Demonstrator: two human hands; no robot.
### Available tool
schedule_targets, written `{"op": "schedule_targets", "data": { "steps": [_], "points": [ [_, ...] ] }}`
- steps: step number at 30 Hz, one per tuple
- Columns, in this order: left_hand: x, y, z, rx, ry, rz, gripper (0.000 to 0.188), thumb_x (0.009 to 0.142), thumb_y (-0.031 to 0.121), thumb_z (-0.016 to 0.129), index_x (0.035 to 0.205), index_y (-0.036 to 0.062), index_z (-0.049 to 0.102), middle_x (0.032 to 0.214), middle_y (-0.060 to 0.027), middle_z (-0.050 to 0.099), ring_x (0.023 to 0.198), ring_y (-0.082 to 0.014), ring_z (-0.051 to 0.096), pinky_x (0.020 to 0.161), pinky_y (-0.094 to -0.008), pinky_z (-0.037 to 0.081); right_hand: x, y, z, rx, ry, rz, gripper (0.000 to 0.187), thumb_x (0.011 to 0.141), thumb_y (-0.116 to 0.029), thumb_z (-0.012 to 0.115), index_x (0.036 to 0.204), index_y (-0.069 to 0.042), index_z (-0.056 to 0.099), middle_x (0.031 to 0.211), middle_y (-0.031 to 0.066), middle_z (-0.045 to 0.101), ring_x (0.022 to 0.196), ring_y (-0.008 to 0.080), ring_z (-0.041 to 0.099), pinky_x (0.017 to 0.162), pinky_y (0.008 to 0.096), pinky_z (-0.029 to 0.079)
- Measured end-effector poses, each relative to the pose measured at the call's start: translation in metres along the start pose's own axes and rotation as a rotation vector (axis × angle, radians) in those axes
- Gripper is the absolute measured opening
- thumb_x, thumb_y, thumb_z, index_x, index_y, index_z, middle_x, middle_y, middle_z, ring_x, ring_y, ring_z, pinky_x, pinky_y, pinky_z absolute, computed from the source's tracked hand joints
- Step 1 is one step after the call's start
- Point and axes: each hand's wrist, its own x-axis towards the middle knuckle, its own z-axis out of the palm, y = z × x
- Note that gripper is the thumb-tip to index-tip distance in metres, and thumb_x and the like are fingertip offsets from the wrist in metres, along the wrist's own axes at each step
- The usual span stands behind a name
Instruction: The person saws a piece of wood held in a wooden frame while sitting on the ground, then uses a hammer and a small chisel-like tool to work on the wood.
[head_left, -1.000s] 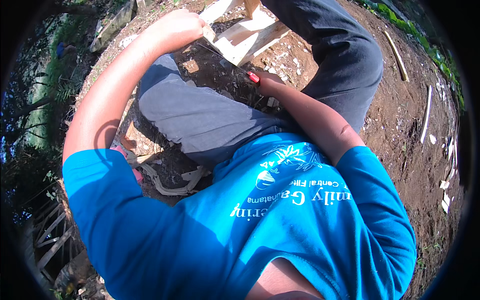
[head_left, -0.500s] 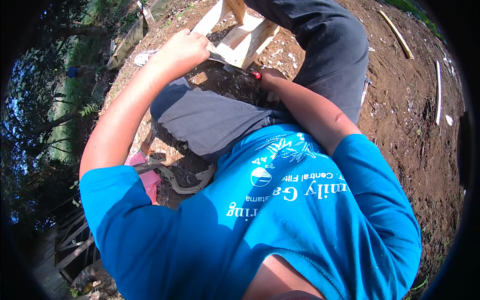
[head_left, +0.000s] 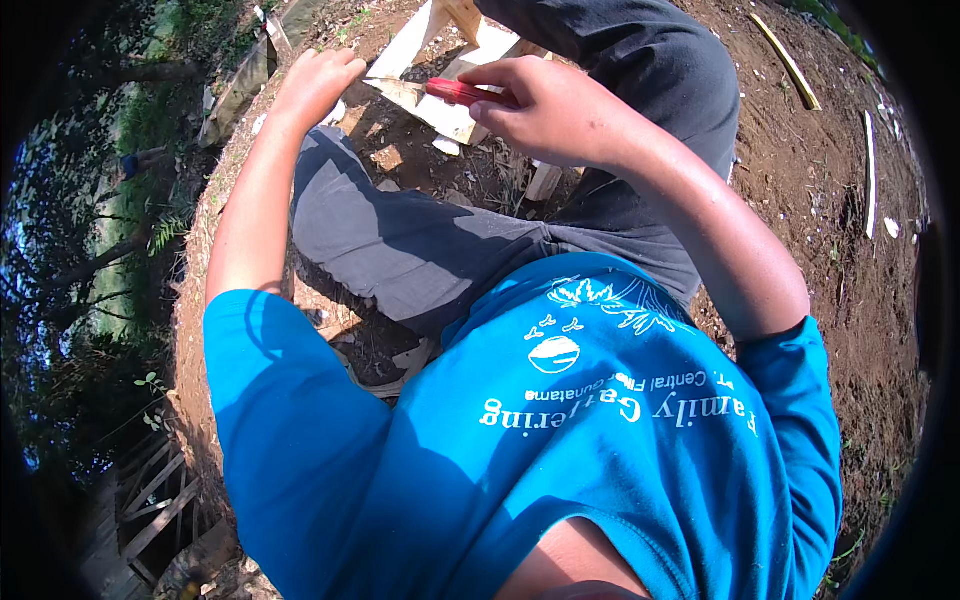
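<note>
Hands, head view: right hand (head_left: pixel 550 112) grasps a red handle (head_left: pixel 460 92), seen against the near side of the wooden frame (head_left: pixel 410 45). Left hand (head_left: pixel 318 88), fingers curled, is at the frame's left end; whether it grips anything cannot be told. Two pale slats (head_left: pixel 786 62) lie on soil (head_left: pixel 790 230) well right of the frame, beyond a trousered leg (head_left: pixel 660 110).

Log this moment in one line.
right hand: holding red handle | left hand: beside pale wood, contact unclear | nearby: brown soil, wood strips

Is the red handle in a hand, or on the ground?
In the right hand: the red handle sticks out past its fingers.
</note>
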Motion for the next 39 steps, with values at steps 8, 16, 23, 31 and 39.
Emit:
{"op": "schedule_targets", "data": {
  "steps": [8,16,23,31,39],
  "points": [
    [0.024,0.044,-0.071,-0.117,1.012,-0.33,0.084,0.097,0.03,0.069,0.159,0.0062,0.019,0.156,-0.03,0.031,0.141,-0.0466,0.037,0.115,-0.0518,0.037,-0.149,-0.003,-0.124,0.153,0.668,0.084,0.037,0.105,-0.026,0.061,0.134,-0.003,0.067,0.094,0.0032,0.074,0.071,0.0048,0.057,0.07,0.0214,0.05],
    [-0.01,0.114,0.055,-0.483,0.101,-0.403,0.102,0.084,0.053,0.079,0.159,0.003,0.031,0.163,-0.0191,0.034,0.154,-0.0408,0.022,0.125,-0.0579,0.019,-0.272,0.105,-0.096,0.235,1.302,0.366,0.041,0.108,-0.026,0.057,0.142,-0.004,0.06,0.083,-0.0033,0.062,0.073,0.0027,0.057,0.063,0.0189,0.047],
    [-0.003,0.118,0.064,-0.292,0.017,-0.294,0.075,0.065,0.019,0.092,0.131,0.0055,0.06,0.14,-0.009,0.058,0.152,-0.0371,0.03,0.127,-0.0568,0.018,-0.327,0.264,0.02,-0.543,0.835,1.13,0.069,0.096,-0.015,0.058,0.16,-0.011,0.033,0.122,0.0217,0.065,0.115,0.0386,0.062,0.1,0.0492,0.048],
    [-0.024,0.116,0.116,-0.212,0.219,-0.328,0.043,0.074,-0.006,0.072,0.114,0.009,0.063,0.116,-0.0064,0.065,0.127,-0.0238,0.058,0.124,-0.0547,0.028,-0.271,0.277,0.085,-0.528,0.354,1.17,0.055,0.093,-0.038,0.065,0.145,-0.023,0.056,0.131,0.0194,0.055,0.124,0.0386,0.054,0.102,0.053,0.045],
    [0.015,0.129,0.079,-0.43,0.351,-0.263,0.039,0.071,0.021,0.086,0.102,0.0109,0.066,0.091,-0.0037,0.065,0.103,-0.0243,0.067,0.122,-0.0534,0.029,-0.285,0.296,0.069,0.075,0.5,1.021,0.038,0.097,-0.034,0.064,0.124,-0.008,0.064,0.101,0.0141,0.065,0.093,0.0272,0.067,0.076,0.0414,0.053]
  ]
}}
